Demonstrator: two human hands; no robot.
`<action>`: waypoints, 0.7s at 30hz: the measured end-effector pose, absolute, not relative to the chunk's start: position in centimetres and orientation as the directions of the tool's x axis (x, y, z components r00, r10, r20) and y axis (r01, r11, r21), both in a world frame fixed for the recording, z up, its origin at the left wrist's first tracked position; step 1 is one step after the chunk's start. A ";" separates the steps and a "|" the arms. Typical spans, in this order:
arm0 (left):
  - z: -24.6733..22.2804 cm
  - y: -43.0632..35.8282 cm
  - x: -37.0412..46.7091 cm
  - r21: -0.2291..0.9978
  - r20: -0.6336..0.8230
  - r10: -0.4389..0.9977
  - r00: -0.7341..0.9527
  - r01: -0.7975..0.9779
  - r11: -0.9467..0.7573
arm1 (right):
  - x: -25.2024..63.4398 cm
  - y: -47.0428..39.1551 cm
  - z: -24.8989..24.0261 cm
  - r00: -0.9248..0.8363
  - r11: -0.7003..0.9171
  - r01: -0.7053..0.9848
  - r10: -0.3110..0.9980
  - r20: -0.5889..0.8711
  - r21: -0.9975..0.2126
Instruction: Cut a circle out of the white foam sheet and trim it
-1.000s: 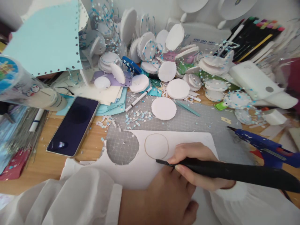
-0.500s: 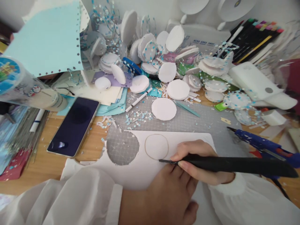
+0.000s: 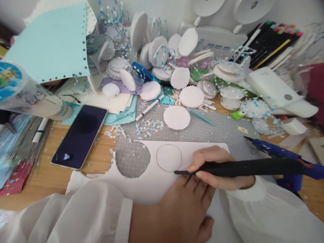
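Note:
A white foam sheet (image 3: 141, 189) lies in front of me, with a round hole cut through its left part and a drawn circle (image 3: 168, 158) beside that hole. My right hand (image 3: 215, 165) is closed around a black craft knife (image 3: 243, 167). Its blade tip is at the sheet, just outside the circle's lower right edge. My left hand (image 3: 179, 209) lies flat on the sheet below the circle, palm down, fingers stretched toward the knife. The left fingertips are partly hidden behind the right hand.
Under the sheet is a grey cutting mat (image 3: 199, 130) bearing a white disc (image 3: 176, 117) and scattered bits. A phone (image 3: 80, 136) and a clear cup (image 3: 32, 94) stand left. On the right lies a blue glue gun (image 3: 275, 148). Several white discs crowd the back.
The craft knife's tip has shifted slightly right along the circle's lower edge, and its rear end has risen. My right hand moved up a little; the left stayed nearly still.

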State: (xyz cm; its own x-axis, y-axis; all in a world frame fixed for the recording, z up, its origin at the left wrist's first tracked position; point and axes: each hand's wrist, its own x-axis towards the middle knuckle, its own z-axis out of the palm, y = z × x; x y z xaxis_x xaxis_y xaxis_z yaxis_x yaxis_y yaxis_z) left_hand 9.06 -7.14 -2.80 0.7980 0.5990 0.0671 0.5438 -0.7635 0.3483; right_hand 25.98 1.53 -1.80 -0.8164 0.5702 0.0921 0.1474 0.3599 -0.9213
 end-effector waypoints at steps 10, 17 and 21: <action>-2.9 -7.3 9.2 0.355 0.052 0.601 0.797 0.548 -0.757 | 26.3 1.9 -2.2 -0.825 0.338 0.129 0.558 0.088 -0.932; -3.1 -7.1 9.2 0.329 0.092 0.596 0.798 0.541 -0.774 | 26.3 1.2 -2.5 -0.211 0.312 0.300 0.943 0.256 -0.901; -3.1 -7.1 9.3 0.338 0.095 0.595 0.798 0.537 -0.773 | 24.1 -0.8 -0.9 -0.300 0.310 0.370 0.932 0.203 -0.876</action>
